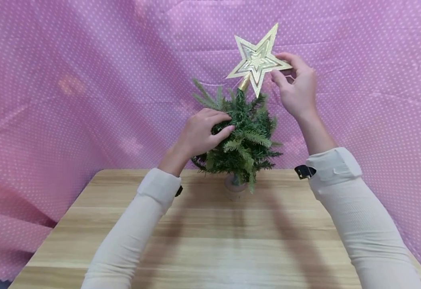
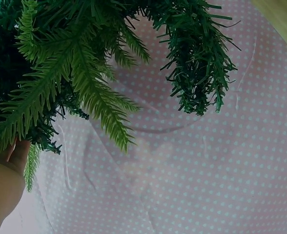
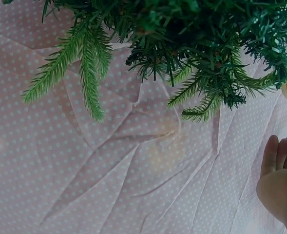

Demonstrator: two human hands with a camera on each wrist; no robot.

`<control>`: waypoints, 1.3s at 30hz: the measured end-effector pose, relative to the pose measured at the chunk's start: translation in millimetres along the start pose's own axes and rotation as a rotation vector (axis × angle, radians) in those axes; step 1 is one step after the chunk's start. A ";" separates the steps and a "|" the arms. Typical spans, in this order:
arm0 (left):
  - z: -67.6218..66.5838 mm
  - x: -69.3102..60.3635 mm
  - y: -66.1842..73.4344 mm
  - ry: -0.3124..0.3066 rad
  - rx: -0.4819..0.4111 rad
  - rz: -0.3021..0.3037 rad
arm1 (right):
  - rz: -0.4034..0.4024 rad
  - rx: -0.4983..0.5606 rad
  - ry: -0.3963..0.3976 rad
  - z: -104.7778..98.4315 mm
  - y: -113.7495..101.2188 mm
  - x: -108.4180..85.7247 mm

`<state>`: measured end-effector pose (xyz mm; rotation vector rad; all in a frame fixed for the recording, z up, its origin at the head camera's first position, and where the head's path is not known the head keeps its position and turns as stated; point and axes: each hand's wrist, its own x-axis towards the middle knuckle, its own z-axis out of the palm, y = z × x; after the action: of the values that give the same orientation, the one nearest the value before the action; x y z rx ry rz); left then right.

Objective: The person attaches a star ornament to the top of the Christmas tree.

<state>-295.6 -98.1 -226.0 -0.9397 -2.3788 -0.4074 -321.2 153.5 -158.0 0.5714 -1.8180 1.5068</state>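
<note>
A small artificial Christmas tree [image 1: 248, 136] stands on the table, its round base [image 1: 235, 188] partly hidden by branches. At its top is a gold star topper [image 1: 256, 60], tilted, with its gold stem [image 1: 244, 82] at the tree's tip. My right hand [image 1: 298, 86] pinches the star's right point between thumb and fingers. My left hand [image 1: 205, 130] grips the tree's upper left branches, some fingertips lost among the needles. In the left wrist view, green branches [image 2: 85, 73] cover part of that hand [image 2: 4, 190]. The right wrist view shows the right hand [image 3: 275, 190] at its edge.
The wooden table [image 1: 210, 249] extends toward me from the tree. A pink cloth with white dots [image 1: 116, 100] hangs behind the table and along its sides. Dark wrist straps [image 1: 305, 171] show at both sleeves.
</note>
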 end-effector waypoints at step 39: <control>0.8 -1.4 2.3 0.003 0.010 -0.016 | -0.004 -0.009 -0.125 13.5 -4.3 13.8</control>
<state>-293.5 -96.9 -227.3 -0.9153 -2.3851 -0.4018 -330.4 140.8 -146.0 0.6781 -1.9163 1.4883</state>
